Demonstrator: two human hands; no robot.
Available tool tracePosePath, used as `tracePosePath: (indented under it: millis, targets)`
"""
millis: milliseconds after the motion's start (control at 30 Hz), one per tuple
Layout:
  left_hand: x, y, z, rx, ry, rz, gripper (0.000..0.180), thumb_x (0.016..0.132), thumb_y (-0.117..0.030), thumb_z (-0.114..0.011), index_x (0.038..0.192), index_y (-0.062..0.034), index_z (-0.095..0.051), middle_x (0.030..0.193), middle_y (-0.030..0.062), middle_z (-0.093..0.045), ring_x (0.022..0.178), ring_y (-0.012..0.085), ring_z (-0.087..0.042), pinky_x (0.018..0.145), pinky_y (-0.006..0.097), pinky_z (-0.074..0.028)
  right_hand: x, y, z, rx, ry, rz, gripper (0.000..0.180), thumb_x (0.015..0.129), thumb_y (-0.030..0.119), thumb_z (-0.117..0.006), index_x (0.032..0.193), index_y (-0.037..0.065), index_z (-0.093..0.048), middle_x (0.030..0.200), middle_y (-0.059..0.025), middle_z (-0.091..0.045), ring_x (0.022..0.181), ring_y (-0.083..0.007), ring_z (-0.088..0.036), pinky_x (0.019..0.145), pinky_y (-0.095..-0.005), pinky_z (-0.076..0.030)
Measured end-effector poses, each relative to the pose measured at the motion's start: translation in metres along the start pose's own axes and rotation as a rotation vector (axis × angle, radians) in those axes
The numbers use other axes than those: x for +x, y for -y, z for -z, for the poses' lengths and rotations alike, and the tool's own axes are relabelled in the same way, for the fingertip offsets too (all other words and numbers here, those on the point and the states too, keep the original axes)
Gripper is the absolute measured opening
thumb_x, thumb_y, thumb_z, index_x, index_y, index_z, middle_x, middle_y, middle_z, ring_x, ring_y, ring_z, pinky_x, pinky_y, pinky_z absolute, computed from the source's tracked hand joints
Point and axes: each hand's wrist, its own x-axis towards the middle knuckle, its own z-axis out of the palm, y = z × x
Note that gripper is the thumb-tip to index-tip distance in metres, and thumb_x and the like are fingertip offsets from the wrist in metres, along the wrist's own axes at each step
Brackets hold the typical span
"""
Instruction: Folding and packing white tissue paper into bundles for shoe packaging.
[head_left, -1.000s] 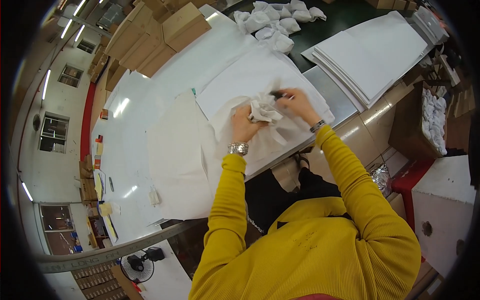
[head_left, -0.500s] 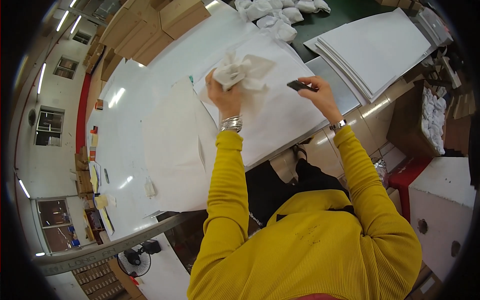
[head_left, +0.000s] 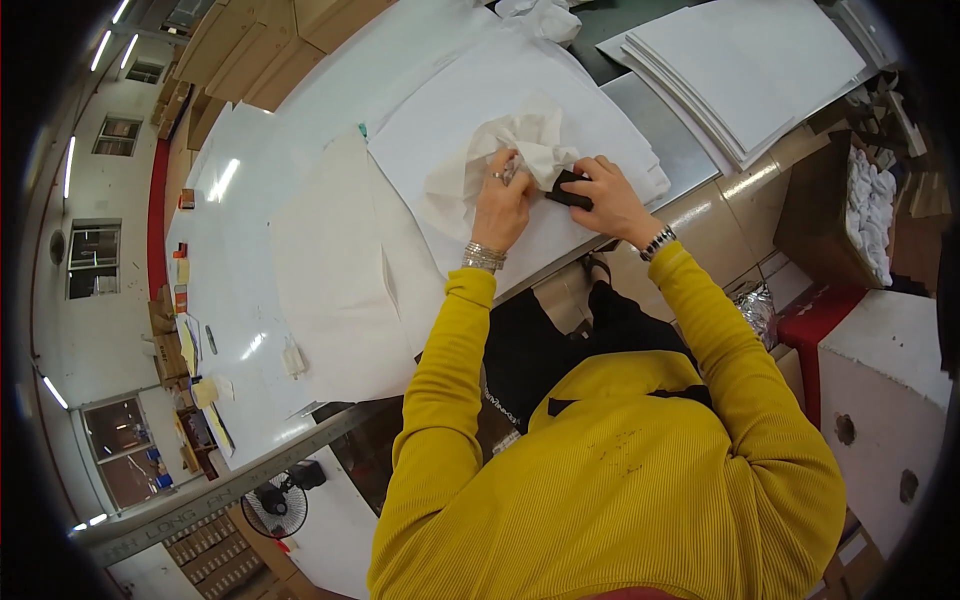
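Observation:
A crumpled off-white sheet of thin paper (head_left: 455, 183) lies gathered on a stack of large white sheets (head_left: 420, 130). My left hand (head_left: 502, 210) presses into its folds with curled fingers, gripping it from the near side. What the folds may enclose is hidden. Between the fingers of my right hand (head_left: 612, 205) is a small, flat black object (head_left: 570, 190); its exact kind does not show. That object's left end meets the right edge of the crumpled paper. Left of the stack, more off-white sheets (head_left: 330, 260) lie spread on the white table (head_left: 245, 300).
Cardboard boxes (head_left: 250, 55) stand at the far left of the table. White wrapped bundles (head_left: 540, 18) sit at the far edge. Another pile of white sheets (head_left: 745, 75) lies to the right. A brown carton (head_left: 815, 210) of white bundles stands on the floor, right.
The paper, bunched up in my left hand before, now rests lower and spreads on the stack. My right hand has moved left with the black object, up against the paper.

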Motion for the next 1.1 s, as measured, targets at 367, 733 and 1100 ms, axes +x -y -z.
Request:
tracePosePath:
  millis: [367, 733, 1100]
  targets:
    - [-0.006, -0.038, 0.0, 0.346, 0.223, -0.062, 0.056, 0.063, -0.045, -0.076, 0.099, -0.0045, -0.061, 0.145, 0.0276, -0.012, 0.132, 0.052, -0.009, 0.103, 0.059, -0.022, 0.044, -0.019, -0.013, 0.114, 0.094, -0.178, 0.025, 0.06, 0.022, -0.068, 0.076, 0.004, -0.068, 0.096, -0.0109, -0.058, 0.091, -0.0319, -0.052, 0.081, -0.0368, -0.046]
    - [-0.008, -0.045, -0.027, 0.58, 0.118, 0.036, 0.037, 0.078, -0.024, -0.061, 0.11, -0.0068, -0.056, 0.142, 0.0312, -0.018, 0.13, 0.0544, -0.014, 0.102, 0.063, -0.019, 0.059, -0.03, -0.006, 0.146, 0.206, -0.213, 0.033, 0.057, 0.025, -0.071, 0.078, -0.001, -0.066, 0.089, -0.0159, -0.059, 0.085, -0.0332, -0.056, 0.077, -0.0364, -0.047]
    - [0.051, -0.001, 0.022, 0.258, 0.073, 0.322, 0.021, 0.086, -0.025, -0.055, 0.092, -0.0054, -0.057, 0.09, 0.0188, -0.063, 0.082, 0.0376, -0.06, 0.069, 0.046, -0.047, 0.035, 0.025, 0.085, 0.007, -0.406, 0.009, 0.03, 0.06, 0.014, -0.068, 0.089, 0.007, -0.066, 0.095, -0.0137, -0.052, 0.089, -0.0307, -0.051, 0.079, -0.0386, -0.043]
